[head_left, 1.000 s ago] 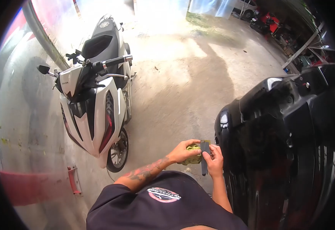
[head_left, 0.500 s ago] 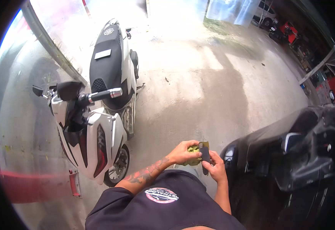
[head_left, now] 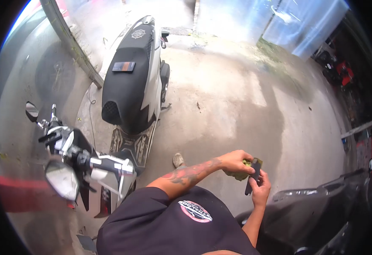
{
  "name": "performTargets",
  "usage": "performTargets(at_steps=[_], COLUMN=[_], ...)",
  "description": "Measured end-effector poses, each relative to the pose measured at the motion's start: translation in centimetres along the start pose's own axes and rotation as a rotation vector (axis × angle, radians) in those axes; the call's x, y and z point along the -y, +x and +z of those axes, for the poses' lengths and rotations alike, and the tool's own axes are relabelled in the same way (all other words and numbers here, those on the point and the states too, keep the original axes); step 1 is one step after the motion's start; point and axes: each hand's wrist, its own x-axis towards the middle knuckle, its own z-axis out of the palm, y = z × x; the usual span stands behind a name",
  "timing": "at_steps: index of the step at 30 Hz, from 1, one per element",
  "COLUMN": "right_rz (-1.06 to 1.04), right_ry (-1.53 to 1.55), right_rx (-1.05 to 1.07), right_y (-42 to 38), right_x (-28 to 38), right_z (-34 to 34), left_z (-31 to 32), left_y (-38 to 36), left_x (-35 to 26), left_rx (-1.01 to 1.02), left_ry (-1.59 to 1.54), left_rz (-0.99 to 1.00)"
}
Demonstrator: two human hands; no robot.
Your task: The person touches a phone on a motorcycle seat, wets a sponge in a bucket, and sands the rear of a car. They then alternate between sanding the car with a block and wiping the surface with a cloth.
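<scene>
My left hand (head_left: 236,161), on the tattooed arm, is closed around a crumpled yellow-green cloth (head_left: 236,175). Its fingers press the cloth against the upper part of a dark, flat, elongated piece (head_left: 249,187) whose exact kind I cannot make out. My right hand (head_left: 260,187) grips that piece from the other side, thumb toward me. Both hands are close together in front of my chest, above the concrete floor.
A white and black scooter (head_left: 130,85) stands to my left, its mirror (head_left: 62,180) close by. A phone-like rectangle (head_left: 123,66) lies on its seat. Shiny black bodywork (head_left: 305,212) is at lower right. A metal post (head_left: 69,40) rises at upper left.
My view has shifted and turned, bringing the scooter's handlebar and mirror nearer. A shoe now shows below. Both hands still hold the cloth and dark piece, now farther right in view.
</scene>
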Motion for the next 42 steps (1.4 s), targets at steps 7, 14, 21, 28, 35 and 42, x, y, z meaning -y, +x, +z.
performTargets(at_steps=[7, 14, 21, 28, 35, 42], right_rz=[0.182, 0.842, 0.75, 0.471, 0.095, -0.711], right_ry=[0.297, -0.085, -0.503, -0.725, -0.716, -0.264], right_rx=[0.095, 0.298, 0.962, 1.521, 1.734, 1.41], right_y=[14.7, 20.6, 38.2, 58.4, 62.0, 54.6], right_x=[-0.5, -28.2, -29.5, -22.8, -1.0, 17.5], right_z=[6.2, 9.3, 17.7, 27.3, 53.0, 80.6], left_z=[-16.7, -31.0, -33.3, -23.6, -12.5, -7.1], left_y=[3.2, -4.8, -15.3, -17.8, -10.5, -2.7], left_x=[1.0, 8.6, 18.3, 17.4, 17.9, 16.7], left_rx=[-0.119, -0.65, -1.007, -1.37, -1.699, -2.004], left_ry=[0.016, 0.27, 0.259, -0.155, -0.521, -0.814], left_rz=[-0.037, -0.428, -1.033, -1.424, -1.463, -1.424])
